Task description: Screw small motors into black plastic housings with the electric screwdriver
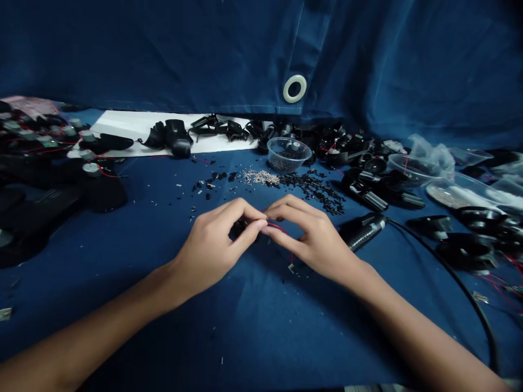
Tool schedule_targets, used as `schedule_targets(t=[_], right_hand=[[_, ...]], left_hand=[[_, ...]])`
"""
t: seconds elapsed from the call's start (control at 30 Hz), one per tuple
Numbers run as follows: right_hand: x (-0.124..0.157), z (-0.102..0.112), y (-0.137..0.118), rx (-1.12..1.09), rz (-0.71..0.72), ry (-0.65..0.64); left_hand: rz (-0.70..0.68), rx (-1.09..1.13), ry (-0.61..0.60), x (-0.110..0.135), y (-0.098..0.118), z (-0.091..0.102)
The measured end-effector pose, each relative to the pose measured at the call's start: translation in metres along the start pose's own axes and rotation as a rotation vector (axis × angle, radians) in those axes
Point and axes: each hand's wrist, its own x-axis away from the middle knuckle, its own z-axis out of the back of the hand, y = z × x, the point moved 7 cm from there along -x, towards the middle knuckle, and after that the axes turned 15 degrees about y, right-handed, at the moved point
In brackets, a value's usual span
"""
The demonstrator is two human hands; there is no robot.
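My left hand pinches a small black part between thumb and fingers, and the part is mostly hidden by them. My right hand meets it at the fingertips and pinches a thin red wire. That wire hangs down past my right fingers to a tiny metal-tipped end. Just beyond my right hand lies a black corded tool, its cord curving toward the lower right.
Tiny silver pieces and black pieces lie scattered on the blue cloth ahead. Behind them stand a clear bowl and black plastic housings. Small wired motors lie at left. A grommeted blue tarp hangs behind.
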Motion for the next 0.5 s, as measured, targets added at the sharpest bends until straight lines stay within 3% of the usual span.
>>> schedule_targets(t=[0.1, 0.2, 0.43, 0.5], right_hand=[[0.001, -0.006, 0.004, 0.001, -0.024, -0.024], [0.003, -0.014, 0.007, 0.033, -0.020, -0.082], [0.009, -0.036, 0.016, 0.239, -0.019, -0.165], [0.009, -0.039, 0.018, 0.283, -0.017, -0.159]], left_hand=[[0.097, 0.037, -0.120, -0.004, -0.012, -0.002], [0.071, 0.050, -0.246, -0.002, -0.026, -0.006], [-0.334, -0.059, -0.364, 0.014, -0.033, -0.016], [-0.391, -0.091, -0.378, 0.015, -0.035, -0.018]])
